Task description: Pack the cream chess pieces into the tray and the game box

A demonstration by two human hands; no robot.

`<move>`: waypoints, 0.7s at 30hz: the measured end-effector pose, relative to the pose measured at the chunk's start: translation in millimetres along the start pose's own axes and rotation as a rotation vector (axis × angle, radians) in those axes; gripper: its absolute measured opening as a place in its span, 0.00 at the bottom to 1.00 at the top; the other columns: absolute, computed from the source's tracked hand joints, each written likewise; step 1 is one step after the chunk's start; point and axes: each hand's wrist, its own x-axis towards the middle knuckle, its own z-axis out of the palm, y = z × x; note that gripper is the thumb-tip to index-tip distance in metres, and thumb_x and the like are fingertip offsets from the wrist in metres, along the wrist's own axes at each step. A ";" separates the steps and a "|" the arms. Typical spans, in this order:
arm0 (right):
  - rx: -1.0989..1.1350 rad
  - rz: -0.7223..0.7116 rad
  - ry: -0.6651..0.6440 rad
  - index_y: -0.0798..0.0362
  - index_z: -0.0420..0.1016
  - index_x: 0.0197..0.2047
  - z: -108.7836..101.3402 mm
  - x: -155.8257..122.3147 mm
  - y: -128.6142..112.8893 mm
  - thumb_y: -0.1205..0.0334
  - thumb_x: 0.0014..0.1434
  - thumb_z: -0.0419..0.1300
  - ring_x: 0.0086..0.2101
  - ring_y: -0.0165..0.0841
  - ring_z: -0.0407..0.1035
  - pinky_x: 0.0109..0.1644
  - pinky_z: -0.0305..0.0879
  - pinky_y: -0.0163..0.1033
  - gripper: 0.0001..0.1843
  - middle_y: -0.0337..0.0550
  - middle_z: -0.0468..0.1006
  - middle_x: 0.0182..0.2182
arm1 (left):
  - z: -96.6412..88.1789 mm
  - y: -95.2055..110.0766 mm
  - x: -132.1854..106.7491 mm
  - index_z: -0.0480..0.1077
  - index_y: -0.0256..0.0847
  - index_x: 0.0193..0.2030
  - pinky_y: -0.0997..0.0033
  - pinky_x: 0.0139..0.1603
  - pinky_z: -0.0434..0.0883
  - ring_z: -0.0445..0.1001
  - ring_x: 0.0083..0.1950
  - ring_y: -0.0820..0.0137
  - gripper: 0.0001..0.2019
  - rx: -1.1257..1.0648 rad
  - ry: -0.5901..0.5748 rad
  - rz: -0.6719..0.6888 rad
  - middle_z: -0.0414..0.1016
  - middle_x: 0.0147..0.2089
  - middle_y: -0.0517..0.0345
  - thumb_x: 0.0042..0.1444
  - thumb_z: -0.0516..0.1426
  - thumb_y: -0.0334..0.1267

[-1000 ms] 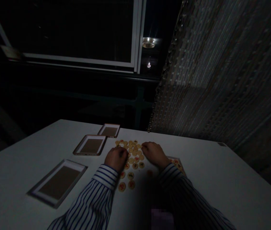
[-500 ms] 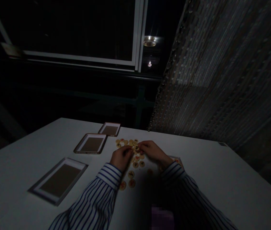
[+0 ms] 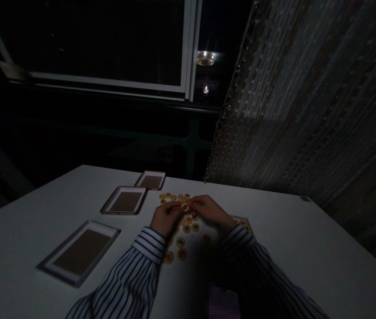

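A round Chinese chess piece (image 3: pixel 185 207) with a dark character is pinched between the fingertips of both hands, its face turned toward me. My left hand (image 3: pixel 165 218) grips it from the left, fingers closed. From the right, my right hand (image 3: pixel 210 211) closes thumb and fingers on its other edge. Several more pieces lie loose around and below the hands, some with red characters, such as a red-marked piece (image 3: pixel 181 254), others dark, like a dark-marked piece (image 3: pixel 180 242). Beyond the fingers is a cluster of pieces (image 3: pixel 173 197), partly covered by the hands.
On the white table (image 3: pixel 294 248), a grey-rimmed tray (image 3: pixel 114 237) stands at left, with a brown-rimmed tray (image 3: pixel 103 208) and a smaller tray (image 3: pixel 163 181) behind. Another tray (image 3: pixel 249 225) holding pieces is partly hidden by my right wrist. A bead curtain (image 3: pixel 274 110) hangs behind.
The held piece has been tilted up, so its face now shows more fully between the fingertips. The view has shifted slightly; the loose pieces and trays otherwise look the same.
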 end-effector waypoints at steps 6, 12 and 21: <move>-0.060 -0.054 0.079 0.59 0.74 0.34 -12.7 -0.7 -9.3 0.59 0.55 0.51 0.27 0.27 0.66 0.31 0.61 0.31 0.14 0.42 0.76 0.29 | -0.6 4.0 -2.4 0.72 0.34 0.39 0.67 0.41 0.71 0.75 0.38 0.66 0.17 0.011 0.033 -0.033 0.78 0.36 0.52 0.43 0.58 0.42; -0.147 -0.076 0.107 0.58 0.74 0.39 -36.0 -16.5 -21.7 0.59 0.55 0.51 0.29 0.29 0.68 0.34 0.63 0.33 0.15 0.43 0.77 0.32 | 0.2 9.7 -4.4 0.72 0.33 0.39 0.64 0.46 0.68 0.73 0.42 0.64 0.18 0.023 0.034 0.027 0.77 0.40 0.50 0.43 0.58 0.43; -0.257 -0.040 0.189 0.58 0.71 0.45 -64.5 -45.5 -9.6 0.60 0.56 0.51 0.33 0.31 0.70 0.35 0.65 0.34 0.17 0.45 0.77 0.34 | 1.4 9.3 -6.8 0.71 0.34 0.40 0.64 0.48 0.67 0.73 0.43 0.65 0.19 0.066 -0.001 0.029 0.76 0.40 0.50 0.45 0.57 0.46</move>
